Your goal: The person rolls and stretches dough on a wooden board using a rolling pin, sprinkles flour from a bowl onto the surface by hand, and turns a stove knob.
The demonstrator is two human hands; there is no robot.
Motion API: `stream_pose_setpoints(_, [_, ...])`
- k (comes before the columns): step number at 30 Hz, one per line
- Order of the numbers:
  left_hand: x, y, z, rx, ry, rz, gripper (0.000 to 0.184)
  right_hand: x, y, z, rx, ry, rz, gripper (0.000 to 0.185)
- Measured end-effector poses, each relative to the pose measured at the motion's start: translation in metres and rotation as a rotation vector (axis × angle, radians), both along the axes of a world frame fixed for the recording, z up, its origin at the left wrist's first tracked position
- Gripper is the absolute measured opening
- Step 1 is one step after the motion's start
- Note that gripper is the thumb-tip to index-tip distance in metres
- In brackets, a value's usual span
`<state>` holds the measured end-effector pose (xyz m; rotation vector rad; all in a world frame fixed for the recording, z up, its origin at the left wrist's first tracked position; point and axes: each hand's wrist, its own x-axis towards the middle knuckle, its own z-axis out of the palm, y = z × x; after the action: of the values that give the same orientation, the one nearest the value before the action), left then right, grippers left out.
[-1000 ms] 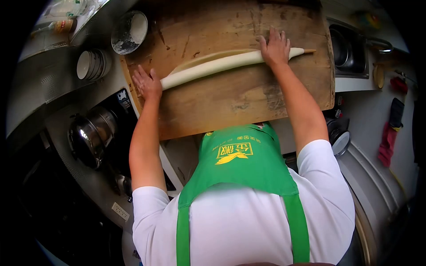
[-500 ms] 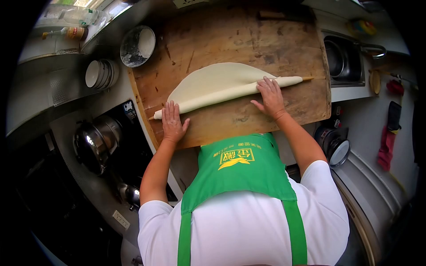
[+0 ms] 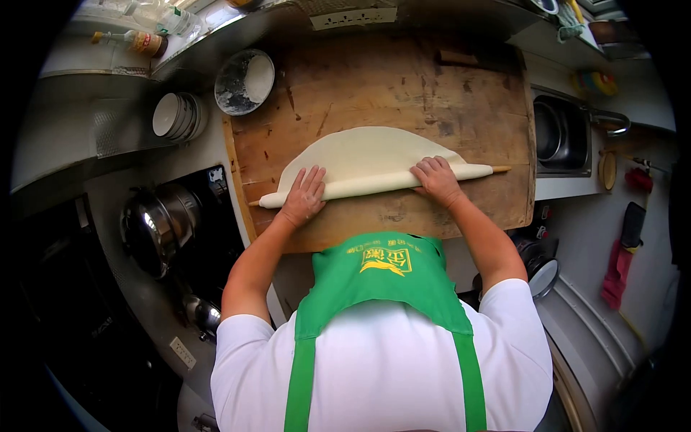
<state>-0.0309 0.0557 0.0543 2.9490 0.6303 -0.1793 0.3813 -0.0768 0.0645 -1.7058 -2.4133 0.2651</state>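
Note:
A thin sheet of pale dough [image 3: 371,149] lies on the wooden board, its near part wound around a long rolling pin [image 3: 502,169]. Only the pin's wooden tips stick out at both ends of the roll. My left hand [image 3: 305,196] rests on the left part of the roll, open, its fingers stretched over the dough. On the right part, my right hand [image 3: 437,178] curls its fingers over the roll, with the thumb low on the near side. The dough beyond the roll spreads in a half-round shape.
The wooden board [image 3: 345,86] has a raised left edge. At its back left stands a metal bowl [image 3: 229,86] with white flour. Stacked bowls [image 3: 173,117] and a lidded pot [image 3: 155,223] are at left. A sink [image 3: 560,137] lies right; a dark-bladed tool [image 3: 475,60] lies at the back.
The roll has turned and lies straighter across the board. My left hand has slid inward along it, and my right hand's fingers have curled more. The camera view has shifted too.

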Motion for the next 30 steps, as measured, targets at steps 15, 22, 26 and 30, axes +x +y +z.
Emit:
stream_pose_setpoints(15, [0.113,0.153,-0.006,0.214,-0.288,0.397,0.055,0.066,0.181,0.004,0.156,0.039,-0.231,0.054])
stream_pose_setpoints(22, [0.135,0.167,-0.005,0.076,-0.357,0.479,0.051,0.072,0.201,0.004,0.230,0.087,-0.318,0.050])
stream_pose_setpoints(26, [0.109,0.127,0.003,0.110,-0.436,0.382,0.045,0.052,0.170,0.015,0.383,0.163,-0.385,0.033])
stream_pose_setpoints(30, [0.096,0.124,0.008,0.034,-0.536,0.360,0.045,0.048,0.137,0.020,0.329,0.181,-0.401,0.024])
